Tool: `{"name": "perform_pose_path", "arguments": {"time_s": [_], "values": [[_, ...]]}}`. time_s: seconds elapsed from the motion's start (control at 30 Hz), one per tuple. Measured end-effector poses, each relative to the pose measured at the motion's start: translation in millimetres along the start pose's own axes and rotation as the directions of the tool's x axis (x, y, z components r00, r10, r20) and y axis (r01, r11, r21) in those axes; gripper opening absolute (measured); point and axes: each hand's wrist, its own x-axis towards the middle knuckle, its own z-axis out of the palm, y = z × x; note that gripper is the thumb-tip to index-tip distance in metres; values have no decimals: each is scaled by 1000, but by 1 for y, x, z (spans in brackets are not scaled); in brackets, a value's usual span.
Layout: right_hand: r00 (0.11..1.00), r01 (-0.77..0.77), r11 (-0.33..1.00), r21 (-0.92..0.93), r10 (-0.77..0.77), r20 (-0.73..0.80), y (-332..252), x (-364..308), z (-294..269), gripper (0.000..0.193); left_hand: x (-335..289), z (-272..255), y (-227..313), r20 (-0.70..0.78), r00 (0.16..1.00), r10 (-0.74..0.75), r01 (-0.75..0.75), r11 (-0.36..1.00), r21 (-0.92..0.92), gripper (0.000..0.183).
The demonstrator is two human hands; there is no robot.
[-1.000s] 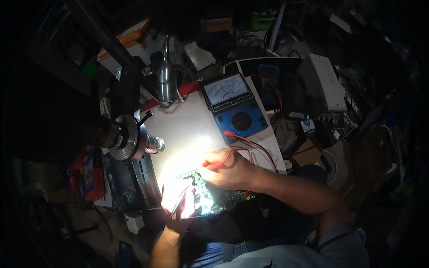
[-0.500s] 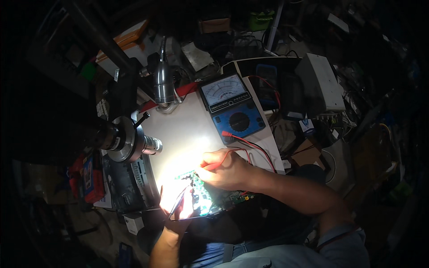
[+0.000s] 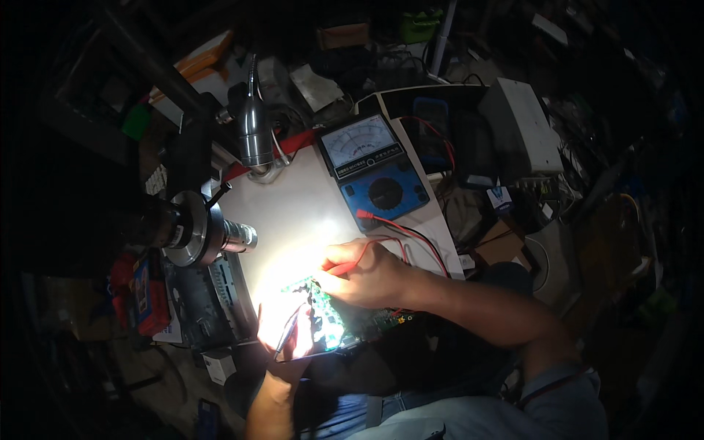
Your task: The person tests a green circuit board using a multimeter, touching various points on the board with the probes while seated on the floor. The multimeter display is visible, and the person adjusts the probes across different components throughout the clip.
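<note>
Probing from the head view, I have my right hand pinched around the red probe, its tip down on the green circuit board that lies flat on the white bench under the glare. My left hand grips a thin dark probe at the board's left edge. Red leads run back to the blue meter. To my judgement the board is light, stiff and fragile, best held by its bare edges, never by the parts; the probes are slim and slippery, so I take them low on the plastic shaft
</note>
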Motion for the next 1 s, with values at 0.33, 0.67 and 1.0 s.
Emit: {"name": "perform_pose_path", "arguments": {"time_s": [0.33,0.67,1.0], "values": [[988,-132,862,489,157,-11,-32,-2,-22,16,-7,-20,3,80,996,39,-25,986,-167,30],[943,-283,658,697,322,79,-36,-8,-35,22,10,-31,19,332,943,25,102,928,-359,42],[981,-171,763,623,191,36,-45,-16,-38,18,-2,-18,32,318,938,-137,321,685,-654,46]]}}
